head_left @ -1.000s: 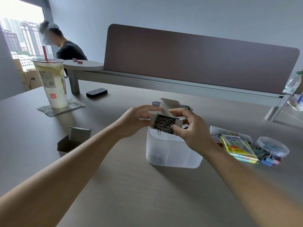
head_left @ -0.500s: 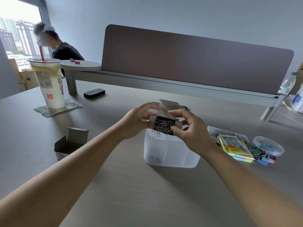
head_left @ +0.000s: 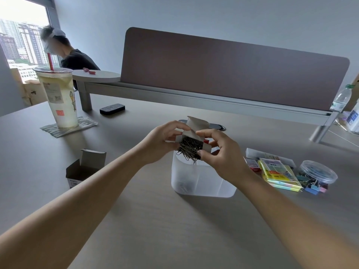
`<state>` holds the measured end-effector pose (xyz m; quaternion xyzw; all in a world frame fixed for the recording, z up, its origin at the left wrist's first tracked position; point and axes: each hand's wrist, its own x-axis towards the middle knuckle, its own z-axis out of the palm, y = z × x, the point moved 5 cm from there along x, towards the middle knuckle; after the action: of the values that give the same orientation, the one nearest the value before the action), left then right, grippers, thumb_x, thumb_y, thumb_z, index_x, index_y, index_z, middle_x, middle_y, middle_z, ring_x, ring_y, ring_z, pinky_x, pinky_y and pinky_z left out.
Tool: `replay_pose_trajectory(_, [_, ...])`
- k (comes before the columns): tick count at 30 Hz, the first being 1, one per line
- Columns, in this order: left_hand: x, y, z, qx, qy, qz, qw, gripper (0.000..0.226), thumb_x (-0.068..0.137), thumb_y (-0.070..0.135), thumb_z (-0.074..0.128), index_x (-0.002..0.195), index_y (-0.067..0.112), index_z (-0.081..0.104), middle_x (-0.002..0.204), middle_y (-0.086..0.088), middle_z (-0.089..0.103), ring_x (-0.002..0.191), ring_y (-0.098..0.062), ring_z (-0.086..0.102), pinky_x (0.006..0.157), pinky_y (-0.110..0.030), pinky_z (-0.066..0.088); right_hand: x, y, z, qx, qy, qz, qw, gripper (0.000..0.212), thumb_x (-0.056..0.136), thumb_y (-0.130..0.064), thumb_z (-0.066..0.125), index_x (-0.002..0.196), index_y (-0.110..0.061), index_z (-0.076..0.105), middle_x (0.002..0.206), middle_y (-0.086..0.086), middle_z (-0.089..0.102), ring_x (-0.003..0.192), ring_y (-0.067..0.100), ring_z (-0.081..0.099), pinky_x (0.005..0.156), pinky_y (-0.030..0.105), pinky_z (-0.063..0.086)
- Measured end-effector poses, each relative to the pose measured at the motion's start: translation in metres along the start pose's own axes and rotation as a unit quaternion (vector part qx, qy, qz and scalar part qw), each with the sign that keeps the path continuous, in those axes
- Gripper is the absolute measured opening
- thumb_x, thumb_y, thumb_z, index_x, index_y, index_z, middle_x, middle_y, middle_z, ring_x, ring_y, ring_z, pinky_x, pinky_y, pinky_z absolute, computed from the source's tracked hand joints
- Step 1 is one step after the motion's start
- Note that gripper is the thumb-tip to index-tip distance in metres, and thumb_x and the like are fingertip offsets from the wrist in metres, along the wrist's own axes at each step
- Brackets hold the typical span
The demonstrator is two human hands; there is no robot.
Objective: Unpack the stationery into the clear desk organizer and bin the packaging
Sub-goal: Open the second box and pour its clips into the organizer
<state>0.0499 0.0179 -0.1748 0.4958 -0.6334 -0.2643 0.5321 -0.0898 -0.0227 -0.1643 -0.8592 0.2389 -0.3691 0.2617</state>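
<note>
Both hands held a small grey cardboard box [head_left: 191,133] with its flap up, right above the frosted clear plastic organizer [head_left: 202,179]. The left hand [head_left: 162,141] gripped the box's left side and the right hand [head_left: 219,152] pinched its right side. Thin metal paper clips [head_left: 189,150] hung out of the box over the organizer. An open, empty grey box [head_left: 85,167] stood well left of the organizer. Bright sticky notes [head_left: 277,173] lay to its right.
</note>
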Motion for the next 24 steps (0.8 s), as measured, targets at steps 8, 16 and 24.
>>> replay_pose_trajectory(8, [0.0009, -0.0024, -0.0012, -0.025, 0.004, -0.007, 1.0, 0.048, 0.076, -0.024, 0.048, 0.09, 0.022, 0.053, 0.094, 0.006, 0.06, 0.077, 0.006, 0.062, 0.07, -0.013, 0.05, -0.0009, -0.001, 0.0012, -0.023, 0.0, 0.0, 1.0, 0.037, 0.078, -0.005, 0.061, 0.113, -0.017, 0.056, 0.098, -0.008, 0.053, 0.082, -0.005, 0.049, 0.067, 0.003, 0.039])
replay_pose_trajectory(16, [0.0011, -0.0011, -0.0004, -0.037, -0.007, -0.014, 0.999, 0.044, 0.08, -0.021, 0.045, 0.089, 0.021, 0.054, 0.089, -0.002, 0.061, 0.067, 0.002, 0.06, 0.063, -0.014, 0.047, -0.0038, -0.0032, 0.0034, -0.062, -0.013, -0.015, 0.998, 0.037, 0.077, -0.003, 0.061, 0.112, -0.012, 0.054, 0.099, -0.003, 0.049, 0.08, -0.002, 0.049, 0.065, 0.003, 0.036])
replay_pose_trajectory(24, [0.0024, -0.0048, 0.0004, -0.047, 0.011, -0.032, 0.998, 0.033, 0.066, 0.002, 0.049, 0.089, 0.024, 0.055, 0.092, -0.012, 0.059, 0.082, -0.024, 0.054, 0.074, -0.034, 0.044, -0.0031, -0.0034, 0.0029, -0.045, -0.001, -0.015, 0.999, 0.038, 0.077, -0.004, 0.063, 0.112, -0.013, 0.054, 0.1, -0.001, 0.05, 0.079, -0.001, 0.048, 0.066, 0.003, 0.038])
